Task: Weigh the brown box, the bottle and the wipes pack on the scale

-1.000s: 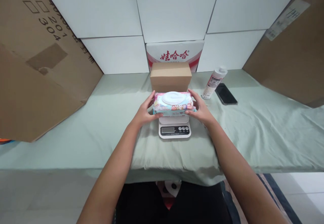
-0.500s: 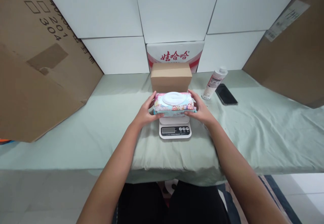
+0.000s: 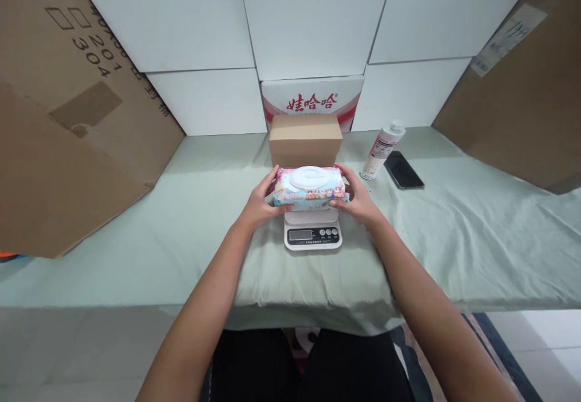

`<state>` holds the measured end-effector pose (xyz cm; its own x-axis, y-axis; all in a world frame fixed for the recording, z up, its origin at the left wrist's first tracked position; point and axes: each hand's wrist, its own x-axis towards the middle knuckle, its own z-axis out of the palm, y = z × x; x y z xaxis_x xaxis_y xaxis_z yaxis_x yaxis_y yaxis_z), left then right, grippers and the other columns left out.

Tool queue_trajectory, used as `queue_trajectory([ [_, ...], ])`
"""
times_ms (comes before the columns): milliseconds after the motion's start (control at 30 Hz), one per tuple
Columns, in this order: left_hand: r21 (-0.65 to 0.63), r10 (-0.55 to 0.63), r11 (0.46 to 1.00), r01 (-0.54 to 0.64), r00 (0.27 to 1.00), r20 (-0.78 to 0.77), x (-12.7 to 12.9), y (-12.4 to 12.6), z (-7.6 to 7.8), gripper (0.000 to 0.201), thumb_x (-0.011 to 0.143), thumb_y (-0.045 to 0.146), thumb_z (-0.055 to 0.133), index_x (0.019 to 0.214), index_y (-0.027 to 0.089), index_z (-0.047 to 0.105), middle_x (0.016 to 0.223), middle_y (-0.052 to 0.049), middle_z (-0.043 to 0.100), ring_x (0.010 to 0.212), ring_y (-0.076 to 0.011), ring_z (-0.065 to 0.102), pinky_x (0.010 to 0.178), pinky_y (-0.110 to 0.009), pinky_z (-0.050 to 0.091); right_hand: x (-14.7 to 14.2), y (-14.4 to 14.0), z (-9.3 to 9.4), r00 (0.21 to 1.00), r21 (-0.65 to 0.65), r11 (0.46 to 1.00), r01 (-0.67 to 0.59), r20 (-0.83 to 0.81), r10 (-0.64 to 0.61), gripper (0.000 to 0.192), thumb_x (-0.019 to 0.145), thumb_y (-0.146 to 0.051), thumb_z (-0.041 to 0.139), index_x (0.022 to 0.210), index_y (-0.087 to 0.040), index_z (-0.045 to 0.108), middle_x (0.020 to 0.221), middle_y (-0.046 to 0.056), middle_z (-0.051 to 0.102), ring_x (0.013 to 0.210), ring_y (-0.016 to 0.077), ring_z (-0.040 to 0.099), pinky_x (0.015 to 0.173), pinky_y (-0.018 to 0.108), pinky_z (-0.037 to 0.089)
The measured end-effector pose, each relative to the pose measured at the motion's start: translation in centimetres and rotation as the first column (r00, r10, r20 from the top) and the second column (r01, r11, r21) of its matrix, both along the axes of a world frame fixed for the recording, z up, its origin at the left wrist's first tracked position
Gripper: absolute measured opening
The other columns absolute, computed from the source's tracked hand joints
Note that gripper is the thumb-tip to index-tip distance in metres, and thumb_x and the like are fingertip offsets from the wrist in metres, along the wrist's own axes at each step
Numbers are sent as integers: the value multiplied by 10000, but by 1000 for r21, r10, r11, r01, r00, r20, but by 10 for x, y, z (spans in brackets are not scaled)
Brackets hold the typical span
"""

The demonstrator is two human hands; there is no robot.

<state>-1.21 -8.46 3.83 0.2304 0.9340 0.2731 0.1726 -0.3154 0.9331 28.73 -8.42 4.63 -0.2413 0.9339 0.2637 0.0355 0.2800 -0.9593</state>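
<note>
Holding the wet-wipes pack level over the kitchen scale is the step in hand; both hands clamp its short ends. Left hand wraps the left end, thumb on the front edge, fingers behind. Right hand mirrors it on the right end. Whether the pack rests on the platform or hangs just above it, we cannot tell; its front edge hides the platform.

Our judgement for doing it well: keep the pack flat and centred on the platform, white flip lid up, keep the overhang even on both sides, and leave the display and buttons uncovered. Let go with both hands together so it doesn't tip.

Around it, left to right: big cardboard sheet leaning at the far left of the desk, well apart. Brown carton just behind the pack, close enough to catch knuckles. White bottle near the right hand, with the black phone just beside it. Second cardboard sheet at far right. Green cloth is wrinkled and soft under the scale, so it may not sit level.
</note>
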Motion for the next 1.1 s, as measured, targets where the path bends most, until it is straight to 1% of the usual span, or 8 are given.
queue_trajectory([
  [300,36,30,999,-31,999,12,23,-17,18,1422,532,665,1005,1693,162,356,1671,-201,509,1505,-411,553,1273,-491,467,13,-17,16,985,126,978,166,-67,-158,999,588,-771,937,1412,-284,651,1453,127,653,1328,385,643,978,491,646],
  [433,62,-82,994,87,994,-78,78,-39,39,1335,643,642,957,1704,141,320,1630,-195,557,1458,-393,597,1258,-477,480,71,-53,18,966,102,961,259,-52,-255,999,598,-734,949,1434,-270,660,1465,136,671,1354,404,642,1071,529,601],
  [533,34,-186,980,196,964,-190,143,-51,49,1189,726,541,926,1691,154,348,1580,-191,606,1441,-398,606,1215,-477,515,128,-81,6,919,-41,923,383,-88,-386,945,628,-745,909,1419,-283,676,1458,137,688,1260,402,709,986,530,629],
  [700,-18,-326,942,336,899,-292,254,-46,44,1153,766,378,893,1708,131,275,1627,-251,534,1492,-431,549,1199,-530,512,213,-104,-12,760,-235,764,601,-125,-637,754,620,-694,900,1277,-353,757,1407,136,716,1081,393,772,726,481,632],
  [833,-20,-392,914,405,868,-305,309,-33,31,1149,784,338,859,1711,96,226,1715,-278,397,1581,-423,442,1256,-517,459,250,-100,-10,647,-257,644,720,-87,-758,644,593,-635,924,1158,-359,787,1315,142,741,1008,361,770,673,449,607],
  [900,-42,-401,911,409,862,-308,325,-32,26,1148,806,364,838,1718,107,191,1711,-268,409,1580,-411,445,1250,-505,462,258,-96,-3,605,-252,584,771,5,-796,620,594,-649,893,1113,-328,785,1220,138,765,976,354,763,707,458,609],
  [1000,-85,-400,915,396,855,-331,333,-36,27,1127,845,392,801,1726,137,146,1744,-261,355,1620,-404,387,1263,-505,443,258,-96,10,533,-188,503,844,178,-827,699,605,-656,844,1167,-247,769,1223,152,761,1060,384,743,943,560,602],
  [1100,-38,-353,930,364,865,-356,309,-39,39,1134,857,473,810,1724,128,164,1796,-266,212,1695,-399,211,1333,-519,355,238,-101,23,274,81,305,949,269,-923,798,612,-599,847,1280,-176,747,1411,214,669,1210,438,681,1145,672,480],
])
